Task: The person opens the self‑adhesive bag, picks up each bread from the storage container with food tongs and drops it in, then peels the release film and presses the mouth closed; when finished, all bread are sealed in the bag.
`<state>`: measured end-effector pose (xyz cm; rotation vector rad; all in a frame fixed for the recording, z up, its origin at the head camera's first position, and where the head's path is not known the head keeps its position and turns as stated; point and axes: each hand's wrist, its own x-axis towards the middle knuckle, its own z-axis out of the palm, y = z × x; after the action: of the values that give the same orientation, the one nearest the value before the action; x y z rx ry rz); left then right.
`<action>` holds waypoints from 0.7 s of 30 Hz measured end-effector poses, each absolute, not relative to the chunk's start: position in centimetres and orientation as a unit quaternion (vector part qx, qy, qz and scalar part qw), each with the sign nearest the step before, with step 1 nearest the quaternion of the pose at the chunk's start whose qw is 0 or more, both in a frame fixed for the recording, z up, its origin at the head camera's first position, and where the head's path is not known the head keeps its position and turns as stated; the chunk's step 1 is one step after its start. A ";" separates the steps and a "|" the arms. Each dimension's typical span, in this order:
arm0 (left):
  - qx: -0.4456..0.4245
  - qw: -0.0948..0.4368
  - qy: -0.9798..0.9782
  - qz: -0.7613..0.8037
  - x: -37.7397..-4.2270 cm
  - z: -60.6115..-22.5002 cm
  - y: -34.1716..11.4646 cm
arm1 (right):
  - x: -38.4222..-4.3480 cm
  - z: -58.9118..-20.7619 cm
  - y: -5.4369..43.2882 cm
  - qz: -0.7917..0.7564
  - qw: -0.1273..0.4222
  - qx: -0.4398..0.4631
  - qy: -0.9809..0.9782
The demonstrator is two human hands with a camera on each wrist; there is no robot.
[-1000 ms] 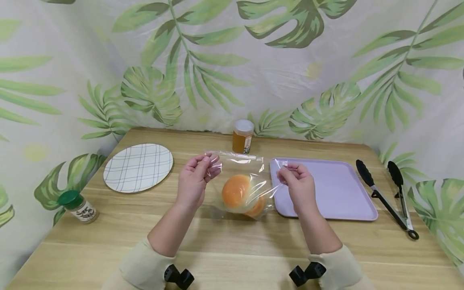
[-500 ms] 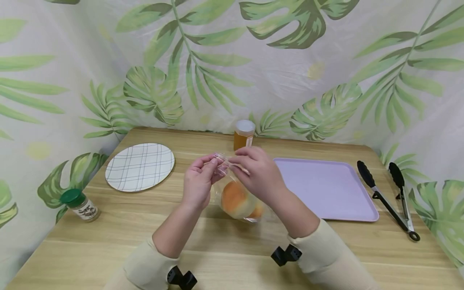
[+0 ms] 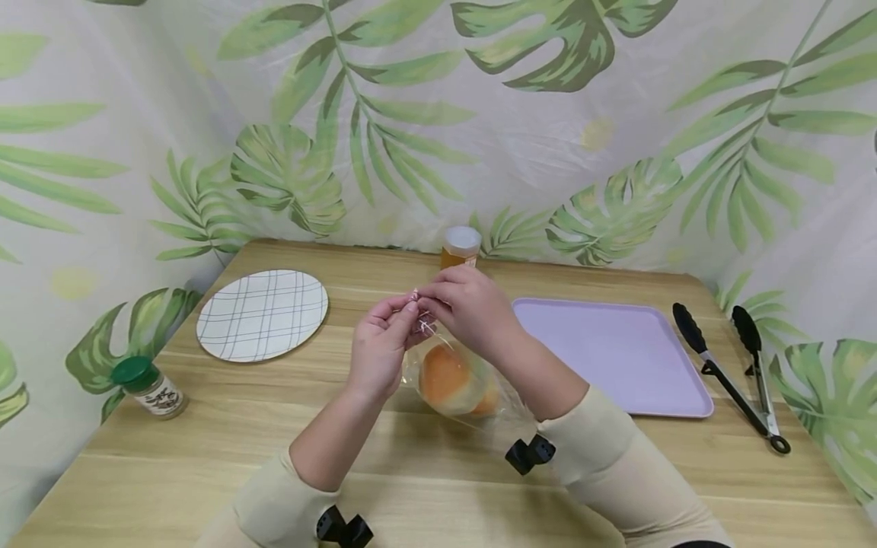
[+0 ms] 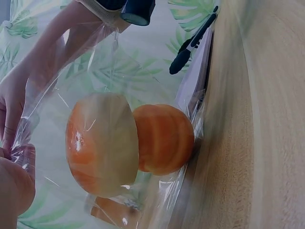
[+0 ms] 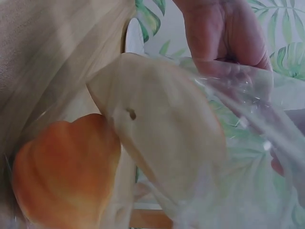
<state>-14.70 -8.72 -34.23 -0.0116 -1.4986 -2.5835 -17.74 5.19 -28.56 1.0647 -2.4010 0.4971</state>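
A clear plastic bag [image 3: 510, 407] hangs over the middle of the table, its top bunched together. My left hand [image 3: 377, 346] pinches the bag's top edge between thumb and fingers. Right beside those fingertips, my right hand [image 3: 479, 312] pinches the same top edge, its arm reaching across in front of the bag. Inside lie two breads: a round bun [image 4: 102, 145], golden on one side and pale on the other, and a smaller ridged orange-brown roll [image 4: 164, 138] against it. The right wrist view shows the ridged roll [image 5: 69, 171] low in the bag.
Behind the hands stands a honey-coloured jar [image 3: 460, 243] with a white lid. A checked plate [image 3: 263, 316] and a green-capped shaker [image 3: 149, 388] are on the left. To the right lie a lilac tray [image 3: 617, 358] and black-tipped tongs [image 3: 736, 392]. Leaf-print cloth hangs behind the table.
The right hand has moved left from the bag's far top corner to the left hand, gathering the stretched opening together. The left hand has stayed nearly in place; the breads hang almost where they were.
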 end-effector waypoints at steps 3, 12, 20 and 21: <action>-0.007 0.077 -0.504 -0.860 -14.6 -34.1 -8.6 | -17.8 -28.3 5.2 0.172 0.226 0.389 -0.876; -0.015 0.086 -0.521 -0.849 -14.4 -34.0 -8.3 | -18.1 -28.1 5.3 0.148 0.244 0.407 -0.868; -0.013 0.091 -0.548 -0.832 -14.2 -33.9 -8.2 | -18.2 -29.0 5.2 0.116 0.345 0.437 -0.823; -0.014 0.091 -0.549 -0.830 -14.2 -33.9 -8.2 | -18.3 -29.1 5.2 0.116 0.352 0.438 -0.819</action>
<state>-14.19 -8.19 -33.92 -0.0405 -1.6330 -2.4684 -18.27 5.18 -29.07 1.1343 -2.1188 0.3010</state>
